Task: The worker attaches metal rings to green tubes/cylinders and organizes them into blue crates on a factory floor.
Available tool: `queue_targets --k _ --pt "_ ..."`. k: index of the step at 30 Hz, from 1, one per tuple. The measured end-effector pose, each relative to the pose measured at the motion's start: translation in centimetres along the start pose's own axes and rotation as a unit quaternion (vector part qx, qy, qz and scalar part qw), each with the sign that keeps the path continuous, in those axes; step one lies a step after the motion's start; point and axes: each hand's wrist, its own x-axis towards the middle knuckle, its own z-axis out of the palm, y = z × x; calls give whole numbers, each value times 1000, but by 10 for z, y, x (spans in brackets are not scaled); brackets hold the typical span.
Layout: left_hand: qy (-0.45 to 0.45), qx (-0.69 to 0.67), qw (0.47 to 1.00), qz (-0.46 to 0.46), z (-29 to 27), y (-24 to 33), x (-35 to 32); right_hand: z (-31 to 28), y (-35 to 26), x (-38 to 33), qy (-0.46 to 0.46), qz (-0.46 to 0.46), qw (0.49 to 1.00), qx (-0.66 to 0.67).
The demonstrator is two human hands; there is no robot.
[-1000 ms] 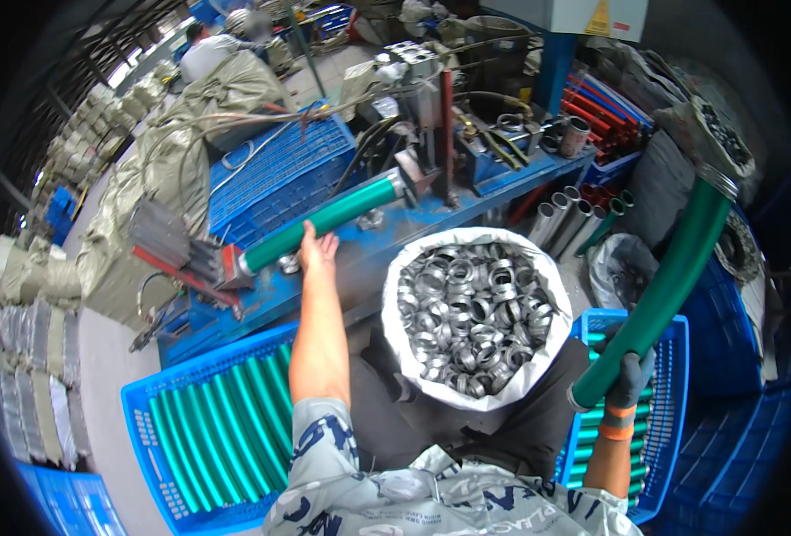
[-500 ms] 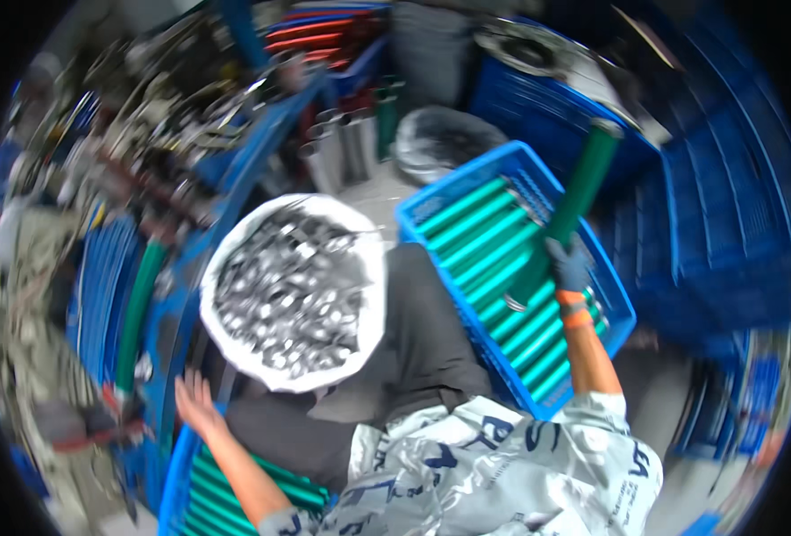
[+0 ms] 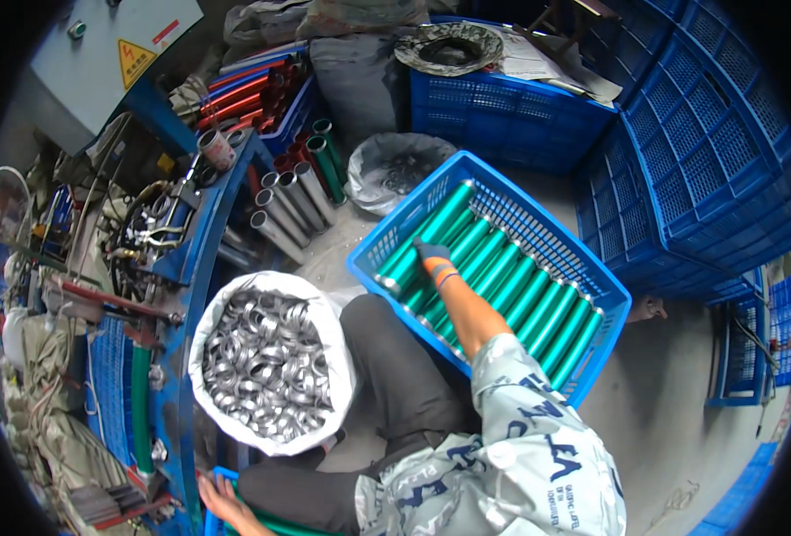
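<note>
A green metal tube [image 3: 442, 223] with silver ends lies along the left end of the blue crate [image 3: 489, 174], on top of the other tubes. My right hand [image 3: 437, 260], in a dark grey and orange glove, is closed over its lower half. Several more green tubes [image 3: 529, 308] lie side by side to the right of it. My bare left hand [image 3: 223, 503] is low at the left, fingers stretched out, beside the rim of a second blue crate [image 3: 209, 523]. That crate is mostly hidden by my leg and arm.
A white-lined tub of silver metal rings [image 3: 270, 366] stands between my legs and the blue workbench [image 3: 181, 375]. Bare grey tubes [image 3: 284, 214] stand upright beyond it, near a bag-lined bin [image 3: 395, 170]. Stacked blue crates [image 3: 708, 134] rise at the right.
My right hand has swung left and down with the green tube, from a raised slant over the crate to lying at its left end. The view has shifted too.
</note>
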Motion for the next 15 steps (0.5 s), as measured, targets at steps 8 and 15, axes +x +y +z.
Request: queue_targets --k 8,15 --pt "290 265 915 88 -162 2 -160 85 -25 -102 -159 8 951 -267" --pt "314 684 656 65 -265 -146 -161 50 -89 -36 -140 -259 939 180"
